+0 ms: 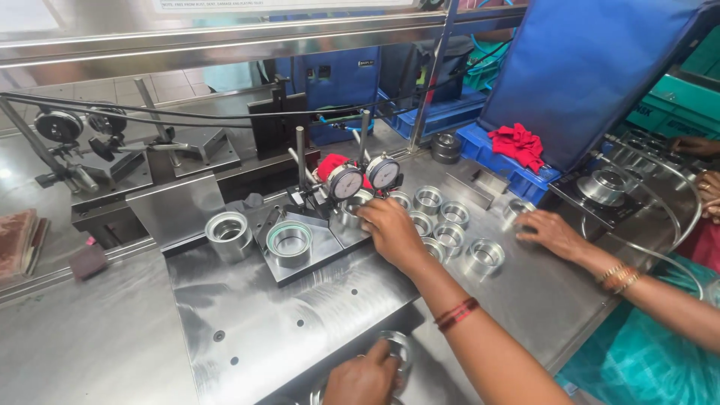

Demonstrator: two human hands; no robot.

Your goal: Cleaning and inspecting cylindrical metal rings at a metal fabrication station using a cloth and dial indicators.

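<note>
Far left edge of the steel bench [112,337]: a brown pad [19,240], with a dial stand [60,127] behind it near the back edge. Right of those, a loose ring [229,234] stood upright on the bench, just beside the fixture plate [315,255]. A green-lined ring [289,241] sat on that plate. At the front edge, bottom centre, the left hand [366,381] was clenched around the held ring [399,349], which was partly hidden by the fingers and hung at the bench's front edge. Above it, two dial gauges [364,178] stood side by side at the back of the plate, with a red rag behind them. The right hand [390,229] reached in from the lower right, fingers closed on the gauged ring [351,210], which sat on the plate directly under the gauges. Just right of that hand, a ring cluster [450,225] lay on the bench, rings close together, some touching. Further right, a co-worker's hand [551,232] with bangles lay flat and open on the bench beside the cluster. Behind it, a red cloth [517,144] rested on a blue crate [525,180], with a blue cover [592,67] leaning over it. Near the right edge, a big ring [604,184] sat on a black plate [581,202]. More hands showed at the far right, their grip unclear.
</note>
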